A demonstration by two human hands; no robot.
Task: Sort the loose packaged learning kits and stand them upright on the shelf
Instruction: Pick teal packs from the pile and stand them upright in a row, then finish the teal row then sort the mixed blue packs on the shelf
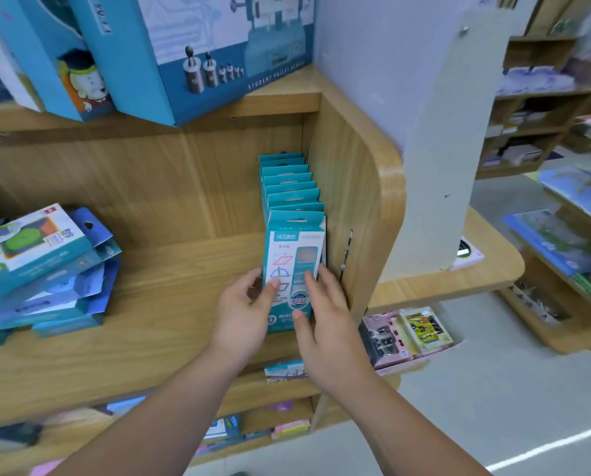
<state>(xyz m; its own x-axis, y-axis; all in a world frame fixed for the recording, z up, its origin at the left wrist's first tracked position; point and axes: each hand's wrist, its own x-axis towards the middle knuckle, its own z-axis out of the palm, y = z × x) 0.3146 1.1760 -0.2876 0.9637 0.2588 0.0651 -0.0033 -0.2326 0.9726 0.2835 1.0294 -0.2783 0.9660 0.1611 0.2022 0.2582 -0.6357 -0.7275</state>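
Note:
A row of several teal packaged kits [289,187] stands upright along the right wall of the wooden shelf [170,304]. The front kit [294,245] shows coloured shape outlines. My left hand [244,309] holds its lower left edge, thumb on the front face. My right hand [325,316] touches its lower right side, thumb and fingers lying on the front. A loose pile of blue and teal kits [43,269] lies flat at the shelf's left end.
Large blue boxes [170,53] stand on the shelf above. The shelf's curved wooden side panel [373,214] is right of the row. Lower shelves hold small packs [407,334]. More shelving with books [562,235] is across the aisle at right.

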